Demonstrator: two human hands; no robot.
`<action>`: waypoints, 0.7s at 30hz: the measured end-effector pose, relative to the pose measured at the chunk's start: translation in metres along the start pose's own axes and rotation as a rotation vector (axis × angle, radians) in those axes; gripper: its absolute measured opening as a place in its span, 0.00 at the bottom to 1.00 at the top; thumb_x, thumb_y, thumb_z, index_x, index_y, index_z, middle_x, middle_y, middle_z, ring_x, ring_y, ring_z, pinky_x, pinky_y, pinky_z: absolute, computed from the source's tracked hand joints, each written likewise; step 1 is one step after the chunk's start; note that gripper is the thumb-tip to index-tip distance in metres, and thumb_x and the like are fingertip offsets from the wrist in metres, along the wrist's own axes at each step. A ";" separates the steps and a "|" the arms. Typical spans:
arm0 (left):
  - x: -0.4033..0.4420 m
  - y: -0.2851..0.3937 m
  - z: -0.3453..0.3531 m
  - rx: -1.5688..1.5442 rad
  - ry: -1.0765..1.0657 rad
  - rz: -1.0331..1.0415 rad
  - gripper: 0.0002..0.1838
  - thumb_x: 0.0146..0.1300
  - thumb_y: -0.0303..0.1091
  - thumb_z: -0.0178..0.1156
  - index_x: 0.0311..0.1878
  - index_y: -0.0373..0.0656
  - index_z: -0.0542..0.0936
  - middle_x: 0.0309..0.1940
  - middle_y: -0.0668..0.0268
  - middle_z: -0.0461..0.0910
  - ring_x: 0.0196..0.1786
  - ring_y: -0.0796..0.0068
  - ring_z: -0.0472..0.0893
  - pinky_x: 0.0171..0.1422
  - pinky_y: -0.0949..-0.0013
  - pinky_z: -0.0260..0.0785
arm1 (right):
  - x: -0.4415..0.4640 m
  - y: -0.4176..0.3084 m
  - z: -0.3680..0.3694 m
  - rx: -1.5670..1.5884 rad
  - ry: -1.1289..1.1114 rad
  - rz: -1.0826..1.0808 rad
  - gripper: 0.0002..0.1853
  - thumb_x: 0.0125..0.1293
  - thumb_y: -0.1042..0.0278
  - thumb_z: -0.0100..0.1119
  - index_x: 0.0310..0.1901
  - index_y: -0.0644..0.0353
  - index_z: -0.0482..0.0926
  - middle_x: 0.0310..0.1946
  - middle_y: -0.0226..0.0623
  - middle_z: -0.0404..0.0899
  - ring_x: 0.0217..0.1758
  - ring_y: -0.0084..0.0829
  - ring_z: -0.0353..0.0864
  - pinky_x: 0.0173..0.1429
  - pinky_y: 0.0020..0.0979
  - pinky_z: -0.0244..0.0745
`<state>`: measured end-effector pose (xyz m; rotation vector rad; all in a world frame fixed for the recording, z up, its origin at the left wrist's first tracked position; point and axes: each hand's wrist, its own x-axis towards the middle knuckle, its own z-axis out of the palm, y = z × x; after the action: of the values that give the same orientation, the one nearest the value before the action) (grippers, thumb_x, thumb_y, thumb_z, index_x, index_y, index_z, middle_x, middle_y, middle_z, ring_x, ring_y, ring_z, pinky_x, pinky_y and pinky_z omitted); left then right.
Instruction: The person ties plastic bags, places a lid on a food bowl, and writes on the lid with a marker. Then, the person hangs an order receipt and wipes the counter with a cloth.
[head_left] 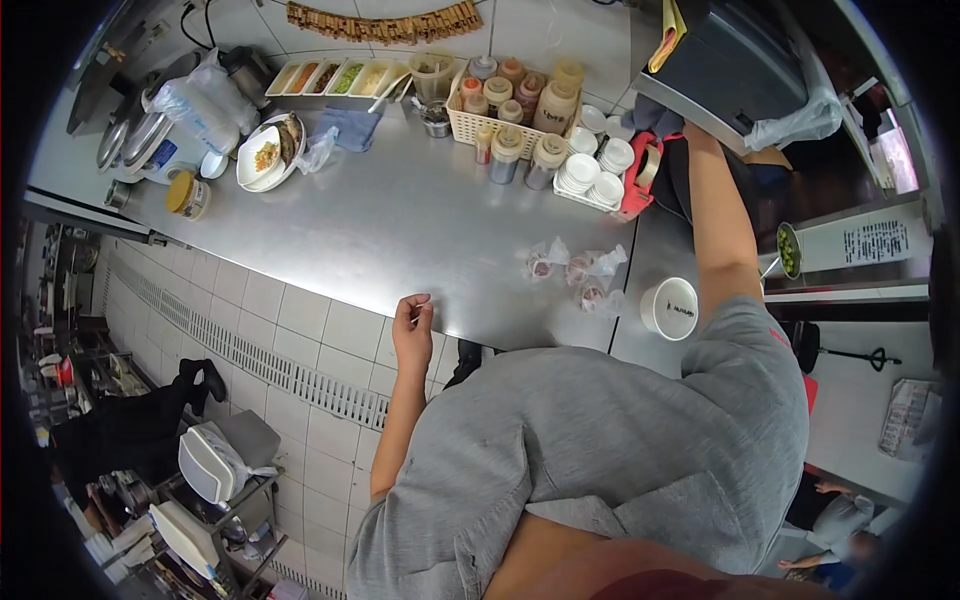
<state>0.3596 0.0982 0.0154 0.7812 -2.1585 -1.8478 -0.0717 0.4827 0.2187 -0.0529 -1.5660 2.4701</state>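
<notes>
My left hand (412, 325) is held at the table's front edge, fingers curled in toward the thumb, with nothing visible in it. My right forearm (722, 220) reaches up to the dark box-shaped appliance (735, 75) at the upper right. The fingers of my right hand are hidden there, near a dark grey cloth (655, 118). Left of that forearm stands a white paper bowl (669, 308). Several small knotted plastic bags (578, 268) lie on the steel table (400, 230). A red tape dispenser (640, 183) stands close to the right wrist.
A basket of sauce bottles (500, 130) and stacked white lids (590, 175) stand at the back. Farther left are a topping tray (335, 78), a blue cloth (345, 128), a plate of food (268, 155) and a yellow-lidded jar (188, 196). Other people appear at lower right.
</notes>
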 end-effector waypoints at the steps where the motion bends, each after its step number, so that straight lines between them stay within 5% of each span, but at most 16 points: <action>1: -0.002 -0.005 -0.001 0.003 -0.004 -0.004 0.08 0.72 0.31 0.62 0.50 0.41 0.81 0.41 0.67 0.82 0.43 0.78 0.77 0.52 0.72 0.70 | -0.002 0.001 0.004 0.129 -0.006 0.072 0.12 0.66 0.70 0.53 0.49 0.60 0.79 0.49 0.43 0.83 0.57 0.46 0.81 0.67 0.50 0.72; 6: -0.014 -0.008 -0.008 -0.023 0.007 -0.112 0.08 0.72 0.29 0.62 0.51 0.40 0.80 0.45 0.66 0.83 0.49 0.77 0.79 0.55 0.72 0.70 | -0.032 0.014 0.009 0.513 -0.068 0.474 0.15 0.67 0.70 0.53 0.54 0.61 0.78 0.53 0.44 0.83 0.59 0.47 0.81 0.71 0.51 0.71; 12: -0.006 0.039 0.003 -0.369 -0.134 -0.251 0.16 0.75 0.38 0.60 0.59 0.41 0.76 0.56 0.62 0.81 0.54 0.74 0.80 0.61 0.69 0.69 | -0.097 0.087 -0.013 0.483 -0.228 0.863 0.21 0.65 0.70 0.52 0.59 0.65 0.76 0.60 0.51 0.79 0.61 0.49 0.80 0.73 0.53 0.71; 14: 0.003 0.061 0.007 -0.493 -0.274 -0.178 0.22 0.75 0.44 0.60 0.65 0.45 0.72 0.61 0.60 0.78 0.60 0.68 0.79 0.62 0.63 0.70 | -0.160 0.064 0.028 0.535 -0.648 0.982 0.25 0.64 0.69 0.53 0.63 0.65 0.74 0.62 0.49 0.77 0.63 0.48 0.79 0.72 0.51 0.72; 17: 0.003 0.120 0.004 -0.682 -0.327 -0.086 0.26 0.74 0.46 0.61 0.69 0.45 0.70 0.62 0.61 0.77 0.61 0.66 0.78 0.63 0.61 0.70 | -0.248 0.035 0.092 0.361 -0.809 0.976 0.26 0.66 0.62 0.57 0.65 0.63 0.76 0.61 0.46 0.78 0.64 0.41 0.78 0.74 0.44 0.70; 19: 0.002 0.142 -0.005 -1.066 -0.419 -0.082 0.27 0.73 0.44 0.62 0.69 0.44 0.70 0.61 0.61 0.77 0.63 0.66 0.77 0.63 0.64 0.70 | -0.289 0.035 0.122 0.062 -1.150 0.785 0.24 0.70 0.61 0.59 0.65 0.63 0.77 0.64 0.42 0.76 0.66 0.36 0.77 0.72 0.40 0.70; 20: 0.004 0.141 -0.015 -1.065 -0.390 -0.056 0.27 0.73 0.44 0.62 0.69 0.44 0.70 0.61 0.61 0.77 0.63 0.66 0.77 0.63 0.64 0.70 | -0.306 0.049 0.132 0.068 -1.188 0.785 0.24 0.70 0.61 0.59 0.65 0.63 0.77 0.64 0.42 0.76 0.66 0.36 0.77 0.72 0.40 0.70; 21: 0.006 0.134 -0.025 -0.650 -0.307 0.104 0.25 0.72 0.42 0.64 0.66 0.43 0.74 0.58 0.63 0.79 0.59 0.70 0.77 0.60 0.67 0.70 | -0.324 0.075 0.137 -0.145 -1.286 0.505 0.21 0.72 0.64 0.59 0.63 0.62 0.79 0.59 0.39 0.79 0.61 0.33 0.79 0.67 0.36 0.73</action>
<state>0.3311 0.0845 0.1479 0.2515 -1.5137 -2.5160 0.2130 0.2655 0.1832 1.5727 -2.3398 2.8773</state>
